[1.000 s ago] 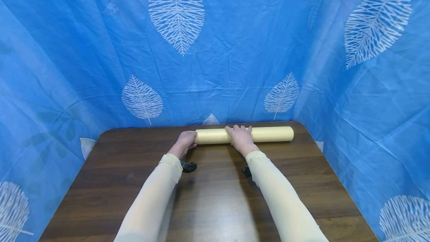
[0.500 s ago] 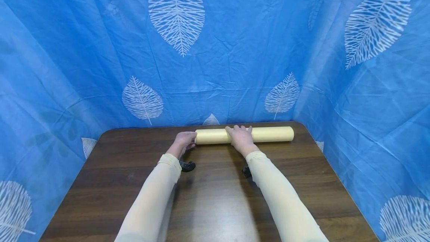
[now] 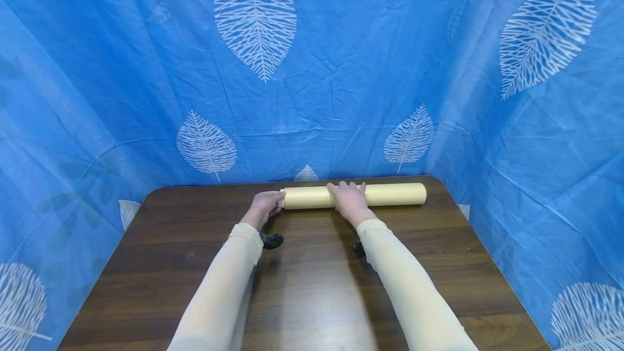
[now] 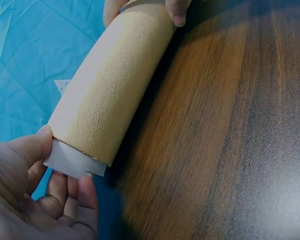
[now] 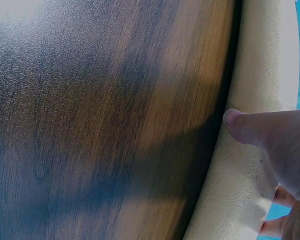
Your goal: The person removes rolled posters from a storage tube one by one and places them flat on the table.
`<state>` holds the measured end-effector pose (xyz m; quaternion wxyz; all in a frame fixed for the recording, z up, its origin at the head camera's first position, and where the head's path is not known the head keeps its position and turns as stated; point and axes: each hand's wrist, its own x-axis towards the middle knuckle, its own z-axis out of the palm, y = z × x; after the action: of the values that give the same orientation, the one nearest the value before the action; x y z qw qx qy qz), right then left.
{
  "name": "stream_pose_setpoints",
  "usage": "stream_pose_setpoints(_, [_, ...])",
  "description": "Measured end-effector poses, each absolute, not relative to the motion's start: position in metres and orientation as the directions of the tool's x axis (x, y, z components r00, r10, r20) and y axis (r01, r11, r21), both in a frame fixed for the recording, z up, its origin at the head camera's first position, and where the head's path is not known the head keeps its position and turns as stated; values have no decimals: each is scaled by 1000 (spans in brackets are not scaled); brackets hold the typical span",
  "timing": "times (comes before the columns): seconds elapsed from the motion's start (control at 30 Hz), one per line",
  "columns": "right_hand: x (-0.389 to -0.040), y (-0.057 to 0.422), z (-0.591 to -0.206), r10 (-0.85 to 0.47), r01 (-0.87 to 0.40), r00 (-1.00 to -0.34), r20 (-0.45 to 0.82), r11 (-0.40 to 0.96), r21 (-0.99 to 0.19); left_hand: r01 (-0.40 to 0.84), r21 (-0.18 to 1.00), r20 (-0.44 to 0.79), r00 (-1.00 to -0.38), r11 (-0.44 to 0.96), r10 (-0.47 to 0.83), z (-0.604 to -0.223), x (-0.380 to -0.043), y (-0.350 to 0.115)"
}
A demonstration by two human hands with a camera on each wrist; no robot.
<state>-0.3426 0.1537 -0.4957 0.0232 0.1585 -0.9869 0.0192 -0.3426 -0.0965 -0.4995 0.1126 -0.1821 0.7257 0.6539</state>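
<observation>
A long cream roll [image 3: 396, 194] of leather-textured sheet material lies sideways along the back of the brown wooden table [image 3: 312, 280]. From its left end a short white inner piece [image 4: 72, 159] sticks out. My left hand [image 3: 266, 205] pinches this white piece, the thumb at the roll's edge and the fingers curled beneath, as the left wrist view shows. My right hand [image 3: 349, 199] grips the roll from above near its middle. In the right wrist view the right thumb [image 5: 245, 127] presses the near side, and fingertips show on the far side.
A blue curtain [image 3: 312, 96] with white leaf prints hangs right behind the table's back edge and down both sides. Small black devices [image 3: 271, 240] show under the wrists. The forearms cast shadows on the tabletop.
My left hand has shifted slightly left, and the white inner piece now shows beyond the roll's left end. My right hand and the cream outer sheet stay in place.
</observation>
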Motion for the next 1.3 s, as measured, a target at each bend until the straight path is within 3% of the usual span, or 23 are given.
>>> stream_pose_setpoints(0.5, [-343,154,-496,-310,-311,-950,44,950,-18,-408,906,-399,-913,118,-90,-499,-342,-101])
stream_pose_setpoints(0.93, [-344,155,-495,-317,-318,-948,35,948,-5,-451,889,-438,-888,76,-141,-500,-345,-101])
stream_pose_setpoints(1.3, [-347,157,-499,-295,-296,-954,48,955,-23,-424,883,-397,-904,204,-161,-501,-342,-99])
